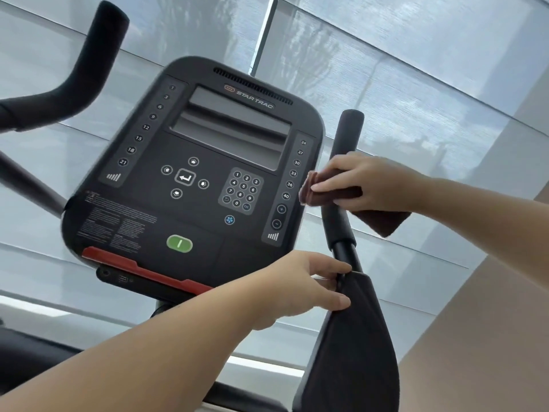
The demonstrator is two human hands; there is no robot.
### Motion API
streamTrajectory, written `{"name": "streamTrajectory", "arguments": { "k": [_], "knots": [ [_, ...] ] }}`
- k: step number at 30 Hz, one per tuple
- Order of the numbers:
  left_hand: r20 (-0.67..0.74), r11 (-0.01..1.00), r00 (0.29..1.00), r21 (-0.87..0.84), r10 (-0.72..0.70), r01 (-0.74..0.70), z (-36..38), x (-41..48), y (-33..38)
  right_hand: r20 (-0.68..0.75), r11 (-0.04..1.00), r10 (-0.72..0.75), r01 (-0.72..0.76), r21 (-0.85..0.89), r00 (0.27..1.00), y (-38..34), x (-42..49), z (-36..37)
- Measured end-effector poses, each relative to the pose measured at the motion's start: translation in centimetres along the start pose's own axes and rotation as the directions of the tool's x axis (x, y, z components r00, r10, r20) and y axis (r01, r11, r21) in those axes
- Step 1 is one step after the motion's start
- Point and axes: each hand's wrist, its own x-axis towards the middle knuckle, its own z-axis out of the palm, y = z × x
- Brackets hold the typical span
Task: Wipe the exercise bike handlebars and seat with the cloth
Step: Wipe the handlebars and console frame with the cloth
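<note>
The bike's right handlebar (347, 138) is a black padded post standing to the right of the console. My right hand (368, 181) grips a dark brown cloth (383, 221) wrapped around the middle of that post, with a loose corner hanging down to the right. My left hand (300, 286) rests lower down, its fingers on the bar where it meets a wide black pad (353, 337); whether it grips is unclear. The left handlebar (89, 60) curves up at the upper left, untouched. The seat is out of view.
The black Star Trac console (190, 173) with keypad, green start button and red strip fills the centre, close to both hands. Behind it are grey window blinds (416, 84) and a beige wall (490, 337) to the right.
</note>
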Motion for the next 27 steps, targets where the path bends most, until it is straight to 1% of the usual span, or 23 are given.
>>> {"name": "streamTrajectory", "arguments": {
  "k": [1,2,3,6,8,9,12,14,17,20,24,25,27],
  "knots": [
    [0.001,1.000,1.000,-0.007,-0.005,0.005,0.0,0.0,0.0,-0.135,0.995,-0.005,-0.008,-0.098,0.991,0.7,0.8,-0.6],
    [0.003,1.000,1.000,-0.012,-0.007,0.007,-0.1,0.1,0.0,-0.247,0.983,0.006,-0.051,-0.179,0.969,1.4,1.7,-1.1],
    [0.004,1.000,1.000,-0.016,-0.008,0.008,-0.1,0.1,0.0,-0.317,0.964,0.022,-0.104,-0.243,0.948,2.0,2.5,-1.4],
    [0.012,1.000,1.000,-0.014,-0.004,0.005,-0.1,0.2,-0.3,-0.361,0.880,0.030,-0.196,-0.433,0.932,2.8,3.7,-0.4],
    [0.018,1.000,1.000,-0.015,0.004,-0.004,-0.2,0.2,-0.4,-0.380,0.875,0.036,-0.213,-0.435,0.924,2.8,3.6,0.7],
    [0.017,1.000,1.000,-0.018,0.008,-0.008,-0.2,0.2,-0.4,-0.362,0.887,0.034,-0.195,-0.418,0.931,2.7,3.5,1.0],
    [0.021,1.000,1.000,-0.007,0.010,-0.010,-0.2,0.1,-0.3,-0.238,0.923,0.014,-0.104,-0.370,0.971,2.2,3.0,1.0],
    [0.025,1.000,1.000,0.005,0.010,-0.010,-0.2,0.1,-0.3,-0.174,0.944,0.002,-0.059,-0.323,0.985,1.7,2.6,1.4],
    [0.026,1.000,1.000,-0.008,0.018,-0.018,-0.3,0.1,-0.3,-0.020,0.956,0.066,-0.069,-0.284,0.998,0.4,2.2,2.4],
    [0.029,1.000,0.999,0.014,0.022,-0.023,-0.4,-0.1,-0.2,0.104,0.969,0.110,-0.084,-0.231,0.988,-0.7,2.2,2.5],
    [0.038,0.999,0.999,0.025,0.019,-0.020,-0.5,-0.3,-0.1,0.269,0.994,0.088,-0.104,0.044,0.959,-1.9,1.5,1.5],
    [0.042,0.999,0.999,0.027,0.017,-0.018,-0.5,-0.3,0.0,0.281,0.987,0.083,-0.118,0.111,0.956,-2.1,0.9,1.4],
    [0.047,0.999,0.999,0.027,0.018,-0.020,-0.5,-0.2,0.0,0.251,0.956,0.086,-0.150,0.250,0.964,-2.8,-0.9,1.4]
  ]
}}
